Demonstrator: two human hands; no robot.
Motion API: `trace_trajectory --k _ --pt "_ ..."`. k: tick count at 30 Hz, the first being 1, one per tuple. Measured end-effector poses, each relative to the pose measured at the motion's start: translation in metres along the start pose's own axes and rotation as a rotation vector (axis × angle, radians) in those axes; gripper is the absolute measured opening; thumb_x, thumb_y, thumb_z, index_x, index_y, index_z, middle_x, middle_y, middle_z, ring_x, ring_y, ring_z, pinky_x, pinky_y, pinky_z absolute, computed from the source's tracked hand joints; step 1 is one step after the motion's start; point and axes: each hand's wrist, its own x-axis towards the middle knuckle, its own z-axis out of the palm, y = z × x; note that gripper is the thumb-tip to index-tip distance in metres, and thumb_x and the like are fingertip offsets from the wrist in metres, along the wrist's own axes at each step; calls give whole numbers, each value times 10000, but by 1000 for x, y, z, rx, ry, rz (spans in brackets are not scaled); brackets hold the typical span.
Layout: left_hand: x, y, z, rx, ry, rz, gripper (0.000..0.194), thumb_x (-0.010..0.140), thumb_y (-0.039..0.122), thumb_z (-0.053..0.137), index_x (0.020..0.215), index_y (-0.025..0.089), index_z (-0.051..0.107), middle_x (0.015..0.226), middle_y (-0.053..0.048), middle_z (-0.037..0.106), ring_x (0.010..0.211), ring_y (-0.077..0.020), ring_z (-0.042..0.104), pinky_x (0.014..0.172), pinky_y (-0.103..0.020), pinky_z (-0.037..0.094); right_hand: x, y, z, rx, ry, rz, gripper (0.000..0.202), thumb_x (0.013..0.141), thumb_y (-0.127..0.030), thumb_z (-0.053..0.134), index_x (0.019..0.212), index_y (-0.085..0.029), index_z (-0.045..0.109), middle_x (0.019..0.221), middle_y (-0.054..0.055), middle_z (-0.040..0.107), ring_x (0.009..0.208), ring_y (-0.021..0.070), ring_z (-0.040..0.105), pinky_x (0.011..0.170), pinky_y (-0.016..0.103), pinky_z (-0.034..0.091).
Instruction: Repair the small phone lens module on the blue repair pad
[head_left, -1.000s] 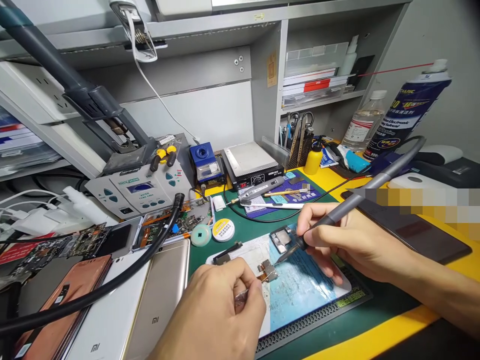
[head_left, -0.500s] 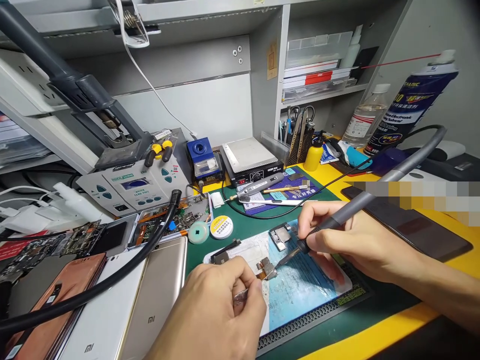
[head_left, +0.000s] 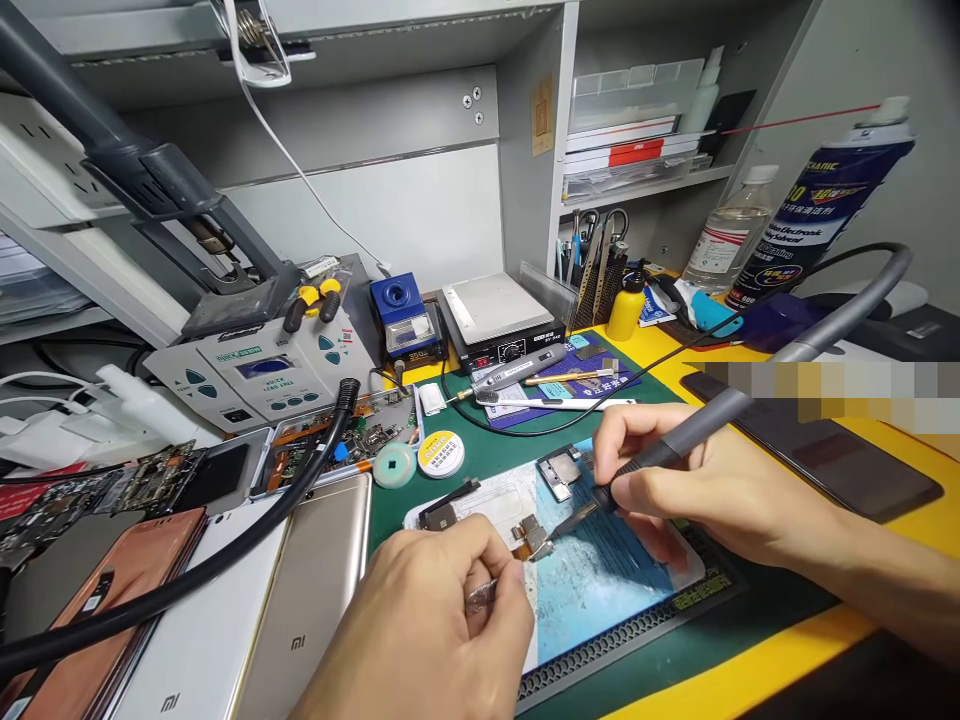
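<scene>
A small metal part with an orange flex cable (head_left: 534, 537) lies on the blue and white work plate (head_left: 600, 590). My right hand (head_left: 667, 470) is closed round a grey soldering iron (head_left: 694, 435), its tip at the right edge of that part. My left hand (head_left: 457, 610) pinches a thin metallic tool (head_left: 481, 597) whose fine end reaches the part's lower left. Behind them, a dark-framed module (head_left: 560, 473) rests on the plate's far edge, and a black part (head_left: 442, 510) lies to the left.
Several phones (head_left: 300, 600) lie at the left under a thick black hose (head_left: 247, 560). Behind are a hot-air station (head_left: 262, 370), a heating plate (head_left: 499, 310) and round tins (head_left: 441, 455). A dark phone (head_left: 825, 450) and spray can (head_left: 817, 210) stand or lie right.
The camera view has shifted very slightly. The iron's handle and cable have tilted a little, while both hands keep their holds and the part stays where it was.
</scene>
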Motion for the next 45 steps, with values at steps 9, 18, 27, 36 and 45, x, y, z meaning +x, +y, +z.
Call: trace_trajectory --k 9,18,27,36,45 --pt "-2 4 -2 -28 5 3 317 873 297 485 577 203 552 449 63 358 448 -106 381 465 -252 220 -1 0 0 -39 5 -15 50 718 -146 610 748 -164 573 447 -25 580 356 113 509 332 184 418" --pt "-2 5 -3 -4 -12 -2 316 880 298 473 591 203 559 459 67 350 450 -101 374 470 -251 224 0 1 -1 -26 10 -5 52 704 -147 600 745 -175 582 440 -23 592 342 116 500 329 184 411" --pt "-1 4 -2 -18 11 9 323 872 301 465 575 205 550 452 60 356 444 -108 368 460 -256 212 -2 1 -3 -63 -4 -16 46 720 -161 602 754 -182 579 461 -30 576 367 115 508 352 182 412" --pt "-1 5 -2 -30 21 16 326 874 286 483 568 200 556 455 59 350 439 -105 357 460 -258 208 -1 -1 -2 -70 -1 -8 58 714 -138 592 752 -180 580 460 -33 569 373 117 504 356 187 402" --pt "0 6 -4 9 -9 8 326 884 294 482 584 202 567 458 59 359 462 -114 386 479 -260 218 -3 -6 1 -83 13 8 84 696 -106 568 724 -185 580 441 -41 565 362 110 501 354 174 392"
